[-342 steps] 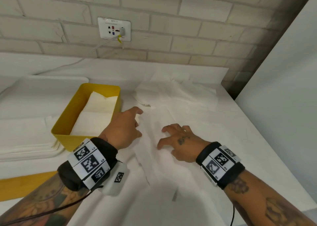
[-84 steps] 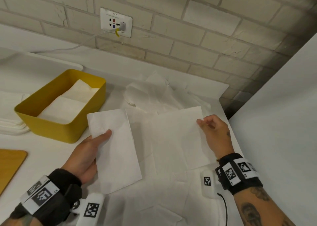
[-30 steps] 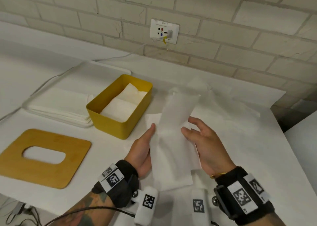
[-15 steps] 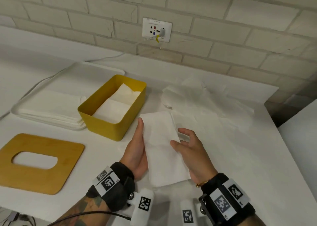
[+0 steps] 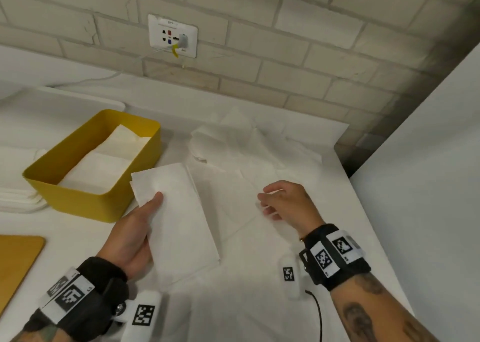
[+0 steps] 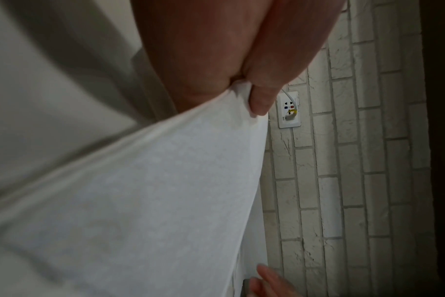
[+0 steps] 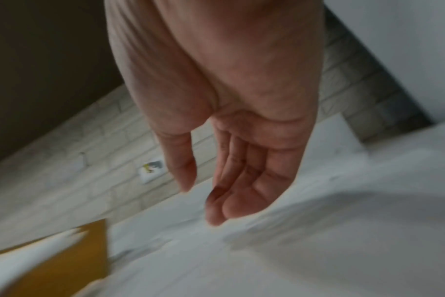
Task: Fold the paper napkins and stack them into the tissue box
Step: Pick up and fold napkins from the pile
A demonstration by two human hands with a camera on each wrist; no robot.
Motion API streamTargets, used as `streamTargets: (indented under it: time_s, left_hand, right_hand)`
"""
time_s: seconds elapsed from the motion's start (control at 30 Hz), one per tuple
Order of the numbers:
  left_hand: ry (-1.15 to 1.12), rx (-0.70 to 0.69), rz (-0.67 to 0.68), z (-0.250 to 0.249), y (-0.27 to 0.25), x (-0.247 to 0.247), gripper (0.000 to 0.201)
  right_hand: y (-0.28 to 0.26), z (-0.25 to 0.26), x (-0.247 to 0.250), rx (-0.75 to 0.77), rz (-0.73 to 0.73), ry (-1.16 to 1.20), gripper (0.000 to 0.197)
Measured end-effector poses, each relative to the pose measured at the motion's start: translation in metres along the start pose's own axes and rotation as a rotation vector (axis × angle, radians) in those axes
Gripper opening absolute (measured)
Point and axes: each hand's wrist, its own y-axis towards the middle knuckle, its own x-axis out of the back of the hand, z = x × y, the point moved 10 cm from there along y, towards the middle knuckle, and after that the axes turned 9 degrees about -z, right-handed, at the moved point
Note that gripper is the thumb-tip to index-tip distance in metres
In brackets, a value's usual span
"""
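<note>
Pinching a folded napkin [image 5: 179, 217] beside the yellow tissue box [image 5: 85, 201], the left hand [image 5: 130, 237] grips; right hand [image 5: 285, 204] hovers, fingers loosely apart.

- Our right hand [image 5: 284, 201] let go of the folded white paper napkin [image 5: 179, 219] and moved right.
- Our left hand [image 5: 130, 240] alone kept it.
</note>
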Motion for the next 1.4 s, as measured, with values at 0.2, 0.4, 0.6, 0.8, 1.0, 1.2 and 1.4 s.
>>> streamTargets:
  time_s: [0.2,0.4,0.6,0.8,1.0,1.2,1.4]
  left_hand:
    - [0.005,0.01,-0.032,0.002,-0.003,-0.002,0.02]
    - [0.019,0.004,-0.086,0.0,-0.005,0.006,0.025]
    - [0.002,0.009,-0.121,-0.005,-0.008,0.016,0.035]
    - [0.028,-0.016,-0.106,-0.007,-0.008,0.004,0.027]
    - [0.084,-0.053,-0.062,-0.015,-0.013,-0.016,0.016]
    - [0.116,-0.097,-0.043,-0.024,-0.015,-0.014,0.026]
    - [0.211,-0.164,0.016,-0.048,-0.016,-0.033,0.026]
  right_hand:
    - [0.045,-0.018,0.027,-0.005,-0.022,-0.347,0.04]
    - [0.047,-0.032,-0.004,-0.004,0.065,-0.418,0.053]
    - [0.034,-0.033,0.002,0.025,0.246,-0.335,0.039]
    - [0.01,0.013,0.022,0.185,0.31,0.175,0.018]
    - [0.0,0.026,0.028,0.168,0.414,0.223,0.033]
    - [-0.004,0.058,0.05,0.478,0.193,-0.019,0.033]
    - [-0.067,0.141,0.074,0.84,0.234,-0.046,0.026]
